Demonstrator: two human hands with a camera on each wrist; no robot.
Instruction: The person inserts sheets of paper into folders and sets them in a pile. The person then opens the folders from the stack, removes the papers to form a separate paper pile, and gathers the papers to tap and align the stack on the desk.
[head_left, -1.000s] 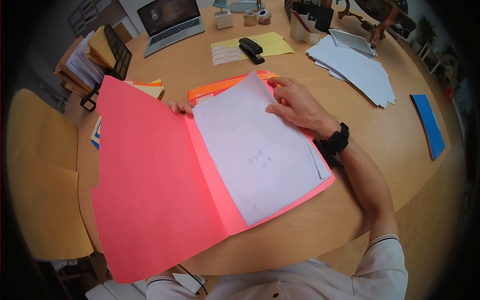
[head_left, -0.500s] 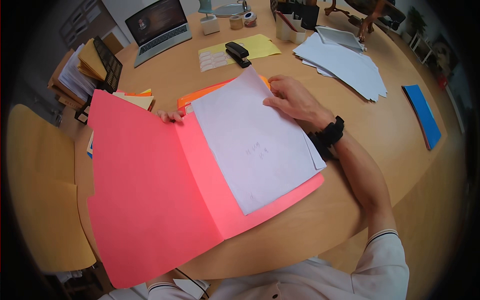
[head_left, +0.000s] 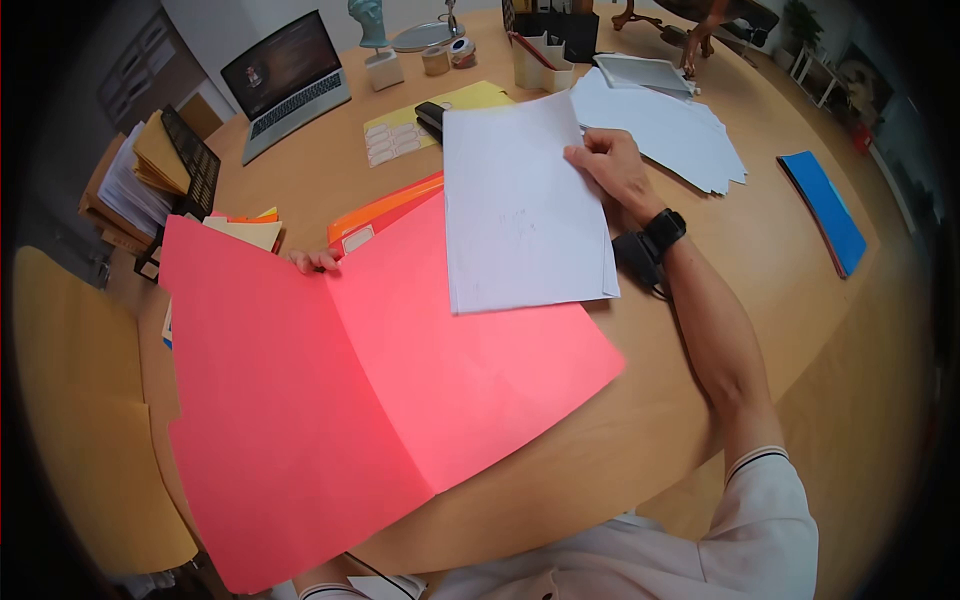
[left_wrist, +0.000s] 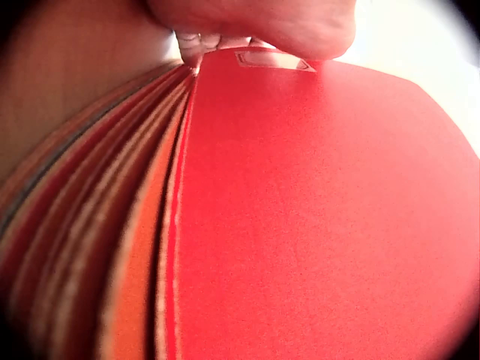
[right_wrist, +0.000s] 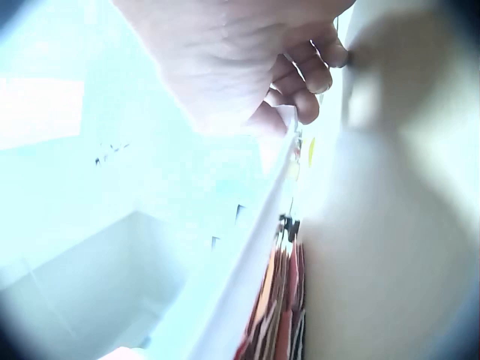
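A pink folder lies spread wide in front of me, its left cover raised. My left hand grips the folder at its top, by the fold; most of that hand is behind the cover. In the left wrist view, the same hand is at the top edge of the cover, beside a stack of folder edges. With thumb and fingers, my right hand pinches the right edge of white papers above the folder. Faint handwriting shows on the top sheet. Curled fingers of the right hand show in the right wrist view.
Orange and red folders lie under the pink one. Beyond the papers are a black stapler, a label sheet and a laptop. Loose white sheets and a blue folder lie to the right. A file rack stands left.
My right hand has lifted the white papers off the folder and moved them up and away, baring the folder's right side. The left hand keeps its hold at the fold.
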